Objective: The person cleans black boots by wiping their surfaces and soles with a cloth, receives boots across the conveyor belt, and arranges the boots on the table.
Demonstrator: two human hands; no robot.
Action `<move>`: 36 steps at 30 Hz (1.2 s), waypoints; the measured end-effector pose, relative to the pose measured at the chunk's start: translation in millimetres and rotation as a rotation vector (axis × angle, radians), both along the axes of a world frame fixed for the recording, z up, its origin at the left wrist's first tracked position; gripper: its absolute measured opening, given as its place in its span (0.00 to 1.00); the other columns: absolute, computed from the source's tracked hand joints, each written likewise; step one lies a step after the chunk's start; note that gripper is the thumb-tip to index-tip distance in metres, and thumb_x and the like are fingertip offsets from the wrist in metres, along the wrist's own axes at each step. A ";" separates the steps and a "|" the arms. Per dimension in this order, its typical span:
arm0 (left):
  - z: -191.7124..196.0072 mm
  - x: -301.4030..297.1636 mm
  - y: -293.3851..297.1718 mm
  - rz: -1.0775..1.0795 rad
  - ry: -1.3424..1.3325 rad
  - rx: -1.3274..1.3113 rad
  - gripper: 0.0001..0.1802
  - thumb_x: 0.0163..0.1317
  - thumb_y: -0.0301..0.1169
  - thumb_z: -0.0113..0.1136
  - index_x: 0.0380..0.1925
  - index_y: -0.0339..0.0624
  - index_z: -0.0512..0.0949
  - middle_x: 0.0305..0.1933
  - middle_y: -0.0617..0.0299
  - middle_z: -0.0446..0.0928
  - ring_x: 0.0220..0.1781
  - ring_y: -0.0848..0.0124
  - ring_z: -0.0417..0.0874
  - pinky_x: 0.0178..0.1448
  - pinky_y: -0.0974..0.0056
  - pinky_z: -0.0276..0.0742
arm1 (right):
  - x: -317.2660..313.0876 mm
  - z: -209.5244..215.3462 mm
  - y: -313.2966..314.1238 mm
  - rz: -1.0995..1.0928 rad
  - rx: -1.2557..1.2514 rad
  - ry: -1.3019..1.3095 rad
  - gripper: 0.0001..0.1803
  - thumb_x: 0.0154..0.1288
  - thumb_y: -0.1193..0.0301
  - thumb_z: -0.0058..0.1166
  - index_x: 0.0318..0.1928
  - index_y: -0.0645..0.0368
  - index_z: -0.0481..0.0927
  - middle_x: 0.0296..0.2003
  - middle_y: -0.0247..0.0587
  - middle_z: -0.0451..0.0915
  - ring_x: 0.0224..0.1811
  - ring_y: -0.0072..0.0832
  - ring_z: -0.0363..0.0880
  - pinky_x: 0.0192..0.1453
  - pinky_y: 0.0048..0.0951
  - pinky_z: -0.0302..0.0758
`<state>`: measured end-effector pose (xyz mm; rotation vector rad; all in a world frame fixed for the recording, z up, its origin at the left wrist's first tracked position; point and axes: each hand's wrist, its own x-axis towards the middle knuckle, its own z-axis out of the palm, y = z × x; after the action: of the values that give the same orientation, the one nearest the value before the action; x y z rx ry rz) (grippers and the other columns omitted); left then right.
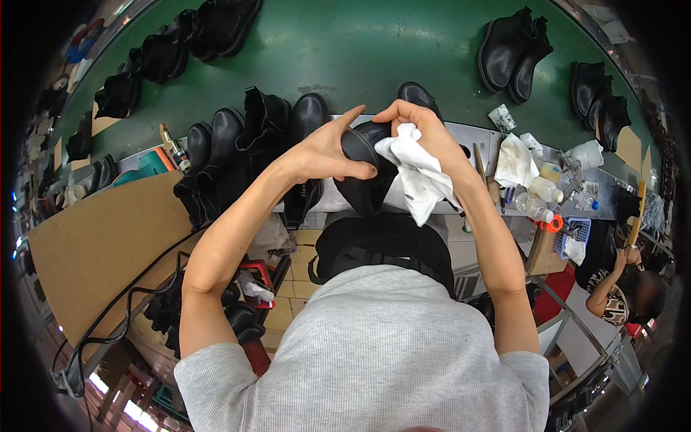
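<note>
A black ankle boot (358, 147) is in front of my body at the bench edge, its rounded end toward my left hand. My left hand (324, 153) is curled round that end, thumb on the near side and index finger lifted on the far side. A crumpled white cloth (416, 176) with small dark marks hangs from my right hand (425, 129), whose bent fingers are up against the boot's far right side. Part of the boot is hidden behind the cloth and fingers. Just beyond, another black boot (417, 95) lies on the bench.
Several black boots (229, 140) stand close on the left. Across the green bench (374, 43) are more pairs (507, 54). On the right are a white rag (515, 160), plastic bottles (534, 207) and a blue basket (574, 237). Another person (619, 295) is at far right.
</note>
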<state>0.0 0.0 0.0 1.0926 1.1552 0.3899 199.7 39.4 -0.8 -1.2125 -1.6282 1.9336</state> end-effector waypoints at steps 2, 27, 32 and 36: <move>-1.0 -0.5 0.7 -0.008 -0.005 -0.009 0.60 0.35 0.34 0.71 0.67 0.29 0.46 0.36 0.53 0.74 0.27 0.72 0.77 0.24 0.71 0.73 | 1.1 1.5 -0.1 0.068 0.062 -0.033 0.16 0.50 0.74 0.60 0.42 0.66 0.76 0.32 0.35 0.78 0.33 0.17 0.75 0.39 0.19 0.71; -2.6 -9.9 8.1 -0.033 0.015 -0.041 0.59 0.36 0.34 0.71 0.67 0.31 0.46 0.43 0.51 0.72 0.34 0.70 0.78 0.27 0.72 0.76 | -4.5 -7.4 -21.7 -0.045 0.252 -0.009 0.27 0.44 0.83 0.55 0.50 0.60 0.74 0.26 0.25 0.63 0.27 0.12 0.63 0.33 0.15 0.63; -10.0 -23.4 16.1 -0.060 -0.058 -0.061 0.58 0.37 0.33 0.71 0.68 0.33 0.46 0.48 0.48 0.69 0.39 0.69 0.78 0.30 0.72 0.79 | -6.5 -19.2 -21.0 -0.037 0.222 0.129 0.30 0.46 0.84 0.56 0.54 0.58 0.73 0.27 0.25 0.62 0.28 0.13 0.63 0.33 0.14 0.62; -17.3 -25.4 17.3 -0.060 -0.070 -0.062 0.58 0.38 0.34 0.71 0.67 0.33 0.46 0.49 0.49 0.70 0.38 0.70 0.79 0.31 0.73 0.79 | -12.2 -24.0 -14.2 -0.075 0.271 0.092 0.24 0.48 0.80 0.60 0.50 0.59 0.76 0.25 0.27 0.67 0.28 0.14 0.67 0.34 0.17 0.66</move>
<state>-25.4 17.3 -17.3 1.0488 1.0644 0.3407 187.5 25.2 -24.8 -1.0459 -1.7043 1.6348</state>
